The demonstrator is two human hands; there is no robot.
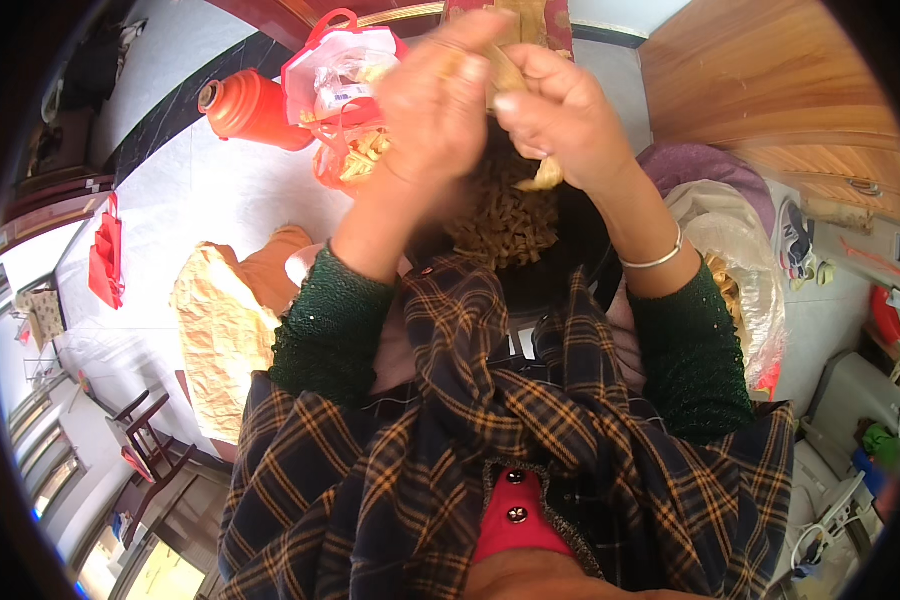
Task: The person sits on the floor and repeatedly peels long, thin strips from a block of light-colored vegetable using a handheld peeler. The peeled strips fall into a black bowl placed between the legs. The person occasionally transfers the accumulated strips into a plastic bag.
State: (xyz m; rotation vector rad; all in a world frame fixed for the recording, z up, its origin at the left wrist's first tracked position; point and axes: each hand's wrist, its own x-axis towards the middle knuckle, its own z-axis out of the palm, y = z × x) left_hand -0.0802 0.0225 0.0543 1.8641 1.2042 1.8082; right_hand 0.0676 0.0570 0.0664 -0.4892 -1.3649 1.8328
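My left hand [450, 105] and my right hand [570, 112] are raised close together in front of me. Between them is a strip of yellowish, leaf-like material [506, 75], pinched by my right fingers. My left hand is blurred, with its fingertips near the strip; whether it grips it is unclear. Another yellowish piece [544, 176] hangs under my right palm. Below both hands, a dark round container [585, 247] holds a heap of brown, short cut pieces [506, 217].
At the upper left stand an orange flask [251, 112], a red and white bag [300, 82] and a red plastic bag [352, 157] with yellowish pieces. Crumpled brown paper [217, 322] lies left. A translucent sack [750, 277] stands right, near shoes [795, 240] and a wooden cabinet [780, 82].
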